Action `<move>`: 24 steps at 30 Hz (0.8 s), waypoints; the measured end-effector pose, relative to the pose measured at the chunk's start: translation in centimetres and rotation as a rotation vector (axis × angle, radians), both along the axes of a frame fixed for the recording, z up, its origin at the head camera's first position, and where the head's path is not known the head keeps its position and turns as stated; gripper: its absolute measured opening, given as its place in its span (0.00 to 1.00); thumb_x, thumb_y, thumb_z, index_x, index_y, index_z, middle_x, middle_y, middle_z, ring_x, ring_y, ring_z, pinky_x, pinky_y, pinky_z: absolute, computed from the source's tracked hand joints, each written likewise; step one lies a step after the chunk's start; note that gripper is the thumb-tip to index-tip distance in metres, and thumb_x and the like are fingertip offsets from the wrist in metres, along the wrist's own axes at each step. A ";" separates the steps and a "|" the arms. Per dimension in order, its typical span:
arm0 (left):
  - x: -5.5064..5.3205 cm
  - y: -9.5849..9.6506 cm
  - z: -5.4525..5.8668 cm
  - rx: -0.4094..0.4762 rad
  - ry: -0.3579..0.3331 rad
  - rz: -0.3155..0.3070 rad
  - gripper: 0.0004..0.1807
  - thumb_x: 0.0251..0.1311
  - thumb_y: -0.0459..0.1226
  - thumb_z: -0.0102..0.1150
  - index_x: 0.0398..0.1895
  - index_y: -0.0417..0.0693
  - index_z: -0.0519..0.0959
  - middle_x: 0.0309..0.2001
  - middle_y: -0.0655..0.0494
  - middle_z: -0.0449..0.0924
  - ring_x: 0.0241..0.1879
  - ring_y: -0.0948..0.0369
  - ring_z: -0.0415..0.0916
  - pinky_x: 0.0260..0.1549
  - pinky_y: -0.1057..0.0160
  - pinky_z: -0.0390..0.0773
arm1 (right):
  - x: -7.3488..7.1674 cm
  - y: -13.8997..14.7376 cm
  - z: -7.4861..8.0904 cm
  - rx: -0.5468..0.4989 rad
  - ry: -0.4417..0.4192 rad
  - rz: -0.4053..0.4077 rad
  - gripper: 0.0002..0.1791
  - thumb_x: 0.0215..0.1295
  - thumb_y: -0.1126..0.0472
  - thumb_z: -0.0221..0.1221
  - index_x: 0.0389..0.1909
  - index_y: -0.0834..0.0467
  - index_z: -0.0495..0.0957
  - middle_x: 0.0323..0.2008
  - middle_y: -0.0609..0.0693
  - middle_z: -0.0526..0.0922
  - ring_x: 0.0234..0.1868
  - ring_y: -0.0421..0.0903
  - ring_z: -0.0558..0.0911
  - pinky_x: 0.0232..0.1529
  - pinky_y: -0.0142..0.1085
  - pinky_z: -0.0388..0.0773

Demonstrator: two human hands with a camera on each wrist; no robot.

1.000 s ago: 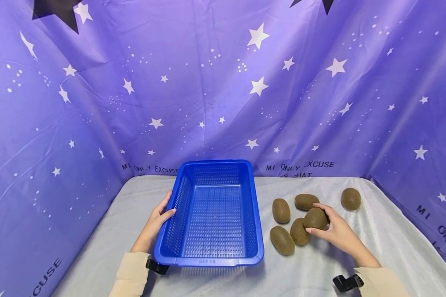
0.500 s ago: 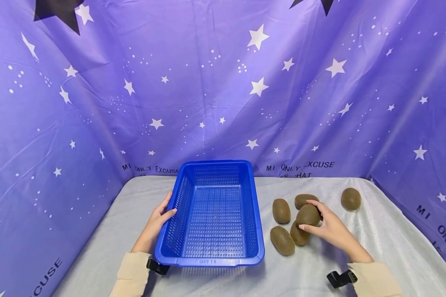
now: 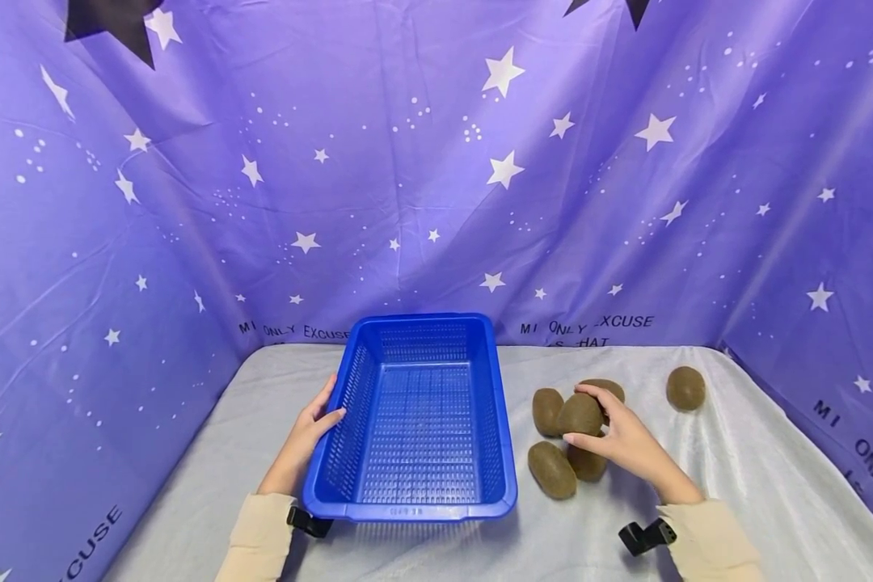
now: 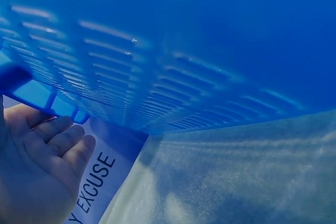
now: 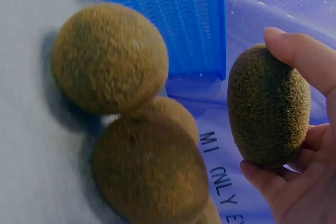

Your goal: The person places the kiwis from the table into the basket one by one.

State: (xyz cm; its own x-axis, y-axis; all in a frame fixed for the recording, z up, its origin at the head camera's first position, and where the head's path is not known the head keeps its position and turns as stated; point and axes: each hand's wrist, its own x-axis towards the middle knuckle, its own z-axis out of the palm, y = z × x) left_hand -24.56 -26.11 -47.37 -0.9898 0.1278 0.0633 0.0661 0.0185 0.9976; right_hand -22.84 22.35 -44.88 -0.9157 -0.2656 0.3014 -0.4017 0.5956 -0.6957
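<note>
My right hand grips a brown, fuzzy kiwi between thumb and fingers, raised over the other kiwis. In the right wrist view this held kiwi stands clear of the cloth, with a fingertip at each end. Beneath and around it lie several more, among them a kiwi at the front and a partly covered kiwi beside it. My left hand holds the left rim of a blue plastic basket, thumb over the edge. In the left wrist view its fingers show outside the slotted wall.
One kiwi lies apart at the back right. A pale grey cloth covers the table. Purple curtains with white stars rise behind and along both sides. The basket's slotted floor is bare.
My right hand has lifted its kiwi and moved it left, from beside the group to above it. The left hand and the basket have stayed in place.
</note>
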 end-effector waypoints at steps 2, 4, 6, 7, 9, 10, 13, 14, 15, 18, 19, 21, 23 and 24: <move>0.0 0.0 0.1 0.000 -0.001 -0.004 0.38 0.65 0.33 0.49 0.75 0.49 0.45 0.73 0.44 0.45 0.55 0.66 0.64 0.46 0.69 0.73 | -0.1 -0.4 0.0 -0.025 -0.006 0.012 0.41 0.51 0.55 0.70 0.63 0.64 0.63 0.59 0.62 0.70 0.53 0.55 0.75 0.51 0.28 0.70; 0.0 0.1 0.1 -0.002 -0.005 -0.005 0.38 0.65 0.33 0.49 0.75 0.50 0.45 0.73 0.43 0.46 0.55 0.64 0.64 0.46 0.68 0.74 | -0.3 -0.9 0.0 -0.045 -0.009 0.023 0.41 0.50 0.56 0.70 0.63 0.65 0.63 0.59 0.62 0.70 0.53 0.55 0.75 0.51 0.28 0.70; 0.0 0.1 0.2 -0.008 -0.008 -0.004 0.38 0.65 0.34 0.49 0.75 0.50 0.45 0.73 0.43 0.46 0.55 0.63 0.64 0.46 0.68 0.74 | -0.4 -1.5 0.0 -0.049 -0.007 0.032 0.42 0.50 0.55 0.70 0.63 0.65 0.63 0.59 0.62 0.70 0.52 0.54 0.75 0.50 0.31 0.72; 0.0 0.1 0.2 -0.009 -0.010 0.002 0.38 0.65 0.33 0.49 0.75 0.50 0.45 0.73 0.43 0.47 0.55 0.62 0.64 0.46 0.68 0.74 | -0.4 -1.8 0.1 -0.051 -0.006 0.037 0.42 0.50 0.55 0.70 0.64 0.64 0.63 0.59 0.62 0.70 0.52 0.54 0.76 0.51 0.35 0.73; 0.0 0.0 0.2 -0.018 -0.007 0.007 0.38 0.65 0.33 0.49 0.75 0.49 0.46 0.73 0.43 0.47 0.55 0.62 0.64 0.45 0.68 0.74 | -0.6 -2.4 0.3 -0.056 -0.003 0.044 0.43 0.50 0.54 0.70 0.64 0.64 0.63 0.59 0.62 0.70 0.53 0.54 0.75 0.52 0.42 0.74; 0.0 0.0 0.2 -0.021 -0.007 0.009 0.38 0.65 0.33 0.49 0.75 0.49 0.46 0.73 0.43 0.47 0.55 0.62 0.65 0.45 0.68 0.74 | -0.6 -2.7 0.4 -0.060 -0.002 0.047 0.43 0.50 0.54 0.70 0.64 0.64 0.63 0.59 0.61 0.70 0.53 0.54 0.75 0.53 0.45 0.73; 0.0 0.0 0.1 -0.025 -0.008 0.011 0.37 0.65 0.33 0.49 0.75 0.49 0.46 0.72 0.43 0.48 0.54 0.62 0.66 0.44 0.67 0.75 | -0.8 -3.6 0.6 -0.074 0.014 0.063 0.43 0.50 0.54 0.70 0.64 0.64 0.63 0.60 0.61 0.70 0.56 0.55 0.73 0.54 0.53 0.70; 0.0 0.0 0.1 -0.028 -0.009 0.010 0.37 0.65 0.33 0.49 0.75 0.49 0.46 0.72 0.42 0.48 0.53 0.62 0.66 0.44 0.67 0.75 | -0.8 -3.8 0.7 -0.076 0.019 0.068 0.42 0.50 0.54 0.70 0.64 0.64 0.63 0.60 0.61 0.70 0.56 0.56 0.73 0.54 0.53 0.70; 0.0 0.0 0.1 -0.031 -0.011 0.012 0.37 0.65 0.33 0.49 0.75 0.50 0.46 0.72 0.43 0.49 0.53 0.63 0.67 0.44 0.67 0.75 | -0.9 -4.1 0.8 -0.077 0.023 0.071 0.42 0.50 0.54 0.70 0.64 0.64 0.63 0.60 0.61 0.71 0.57 0.55 0.72 0.54 0.54 0.70; 0.0 0.0 0.0 -0.028 -0.008 0.015 0.38 0.65 0.33 0.49 0.75 0.49 0.46 0.72 0.42 0.49 0.51 0.66 0.68 0.43 0.67 0.75 | -0.9 -4.8 1.1 -0.079 0.019 0.079 0.42 0.51 0.53 0.69 0.65 0.61 0.63 0.60 0.59 0.71 0.56 0.54 0.73 0.53 0.53 0.71; 0.0 0.0 0.0 -0.028 -0.006 0.016 0.38 0.65 0.33 0.49 0.75 0.49 0.46 0.72 0.42 0.49 0.51 0.66 0.68 0.43 0.67 0.75 | -1.0 -5.1 1.2 -0.081 0.015 0.079 0.41 0.51 0.53 0.69 0.65 0.60 0.63 0.60 0.59 0.71 0.55 0.53 0.73 0.52 0.52 0.71; 0.0 0.0 0.0 -0.021 -0.002 0.017 0.38 0.64 0.32 0.49 0.75 0.48 0.46 0.72 0.43 0.49 0.51 0.67 0.68 0.43 0.67 0.75 | -1.1 -5.5 1.3 -0.088 0.006 0.080 0.41 0.51 0.53 0.69 0.65 0.59 0.63 0.61 0.58 0.71 0.54 0.53 0.74 0.51 0.51 0.71; 0.0 0.0 0.0 -0.013 -0.002 0.017 0.38 0.64 0.32 0.49 0.75 0.48 0.46 0.72 0.43 0.48 0.51 0.67 0.68 0.43 0.67 0.75 | -1.2 -5.9 1.5 -0.093 0.000 0.087 0.41 0.52 0.52 0.69 0.65 0.59 0.63 0.61 0.58 0.71 0.54 0.53 0.74 0.52 0.50 0.71; 0.0 0.0 0.0 -0.012 -0.002 0.019 0.38 0.65 0.32 0.49 0.75 0.48 0.46 0.72 0.43 0.48 0.52 0.67 0.67 0.44 0.68 0.75 | -1.3 -6.1 1.6 -0.097 -0.003 0.095 0.41 0.52 0.52 0.69 0.65 0.59 0.63 0.61 0.58 0.70 0.54 0.53 0.74 0.52 0.50 0.71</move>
State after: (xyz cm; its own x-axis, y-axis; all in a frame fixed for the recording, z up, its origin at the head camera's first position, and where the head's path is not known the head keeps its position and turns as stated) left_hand -24.58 -26.10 -47.33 -0.9922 0.1096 0.0595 0.0633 0.0322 0.9975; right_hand -24.14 16.28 -43.26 -0.8888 -0.3206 0.3275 -0.4510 0.4847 -0.7494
